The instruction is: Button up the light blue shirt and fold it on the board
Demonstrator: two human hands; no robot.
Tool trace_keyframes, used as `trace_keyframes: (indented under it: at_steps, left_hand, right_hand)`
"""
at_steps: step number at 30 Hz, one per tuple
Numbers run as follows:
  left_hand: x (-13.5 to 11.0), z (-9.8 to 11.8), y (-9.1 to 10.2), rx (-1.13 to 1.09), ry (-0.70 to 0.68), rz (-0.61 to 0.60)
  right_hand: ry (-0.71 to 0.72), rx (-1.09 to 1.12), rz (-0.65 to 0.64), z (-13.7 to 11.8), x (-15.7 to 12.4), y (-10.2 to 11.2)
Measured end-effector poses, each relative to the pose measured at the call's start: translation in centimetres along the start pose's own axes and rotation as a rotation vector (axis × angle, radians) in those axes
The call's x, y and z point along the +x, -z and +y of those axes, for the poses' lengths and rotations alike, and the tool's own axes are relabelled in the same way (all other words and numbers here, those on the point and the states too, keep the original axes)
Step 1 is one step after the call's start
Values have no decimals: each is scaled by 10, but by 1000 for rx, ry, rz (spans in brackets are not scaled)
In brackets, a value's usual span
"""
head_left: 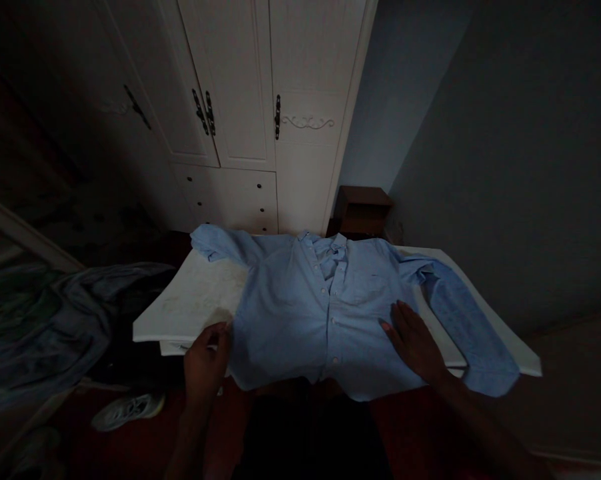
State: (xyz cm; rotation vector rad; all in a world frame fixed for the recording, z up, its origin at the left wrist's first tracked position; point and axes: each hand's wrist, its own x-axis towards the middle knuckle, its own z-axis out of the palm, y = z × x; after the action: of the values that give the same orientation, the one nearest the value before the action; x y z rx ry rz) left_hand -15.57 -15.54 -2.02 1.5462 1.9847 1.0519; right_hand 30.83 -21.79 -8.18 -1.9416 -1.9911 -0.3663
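A light blue button-up shirt (285, 320) lies front side up on a white board-like table (200, 287), its collar toward the far edge. One sleeve is bunched at the far left; the other hangs down over the right side. My left hand (206, 357) is at the shirt's left edge, thumb and fingers curled together in a pinch on the cloth there. Flat on the shirt's right front, below the chest pocket, rests my right hand (416, 340) with its fingers stretched out. The shirt's lower hem reaches the table's near edge.
A white wardrobe (240, 133) with dark handles stands behind the table. Near the wall is a small brown cabinet (364, 207). Rumpled clothes (80, 320) are heaped at the left, and a shoe (128, 411) lies on the red floor.
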Motion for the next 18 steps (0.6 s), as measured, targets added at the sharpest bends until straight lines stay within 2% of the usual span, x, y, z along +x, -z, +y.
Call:
trace_keyframes:
  at_steps: [4, 8, 14, 18]
  left_hand:
    - [-15, -9, 2, -120, 151, 60]
    - [-27, -12, -2, -229, 225, 79]
    - [-41, -24, -11, -255, 298, -144]
    - [-45, -35, -11, -346, 321, -240]
  right_hand:
    - [10, -10, 12, -2, 1, 2]
    - [14, -15, 17, -2, 1, 3]
    - [32, -34, 69, -4, -1, 3]
    - [38, -60, 71, -6, -2, 4]
